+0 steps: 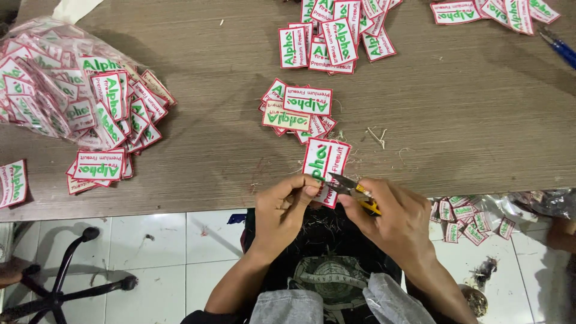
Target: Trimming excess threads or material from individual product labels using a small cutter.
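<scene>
My left hand (286, 207) pinches the lower edge of a white rectangular patch (324, 161) with a red border and green lettering, held at the table's near edge. My right hand (393, 219) grips small thread snips with a yellow handle (359, 192), their blades touching the patch's right edge. Just beyond lies a small heap of the same patches (297, 109) on the wooden table (210, 132).
A clear plastic bag full of patches (54, 90) spills at the left, with loose ones (99, 167) beside it. More piles sit at the top (339, 36) and top right (498, 11). A blue pen (558, 48) lies far right. Chair base (60, 282) and another bag of patches (474, 216) are on the floor.
</scene>
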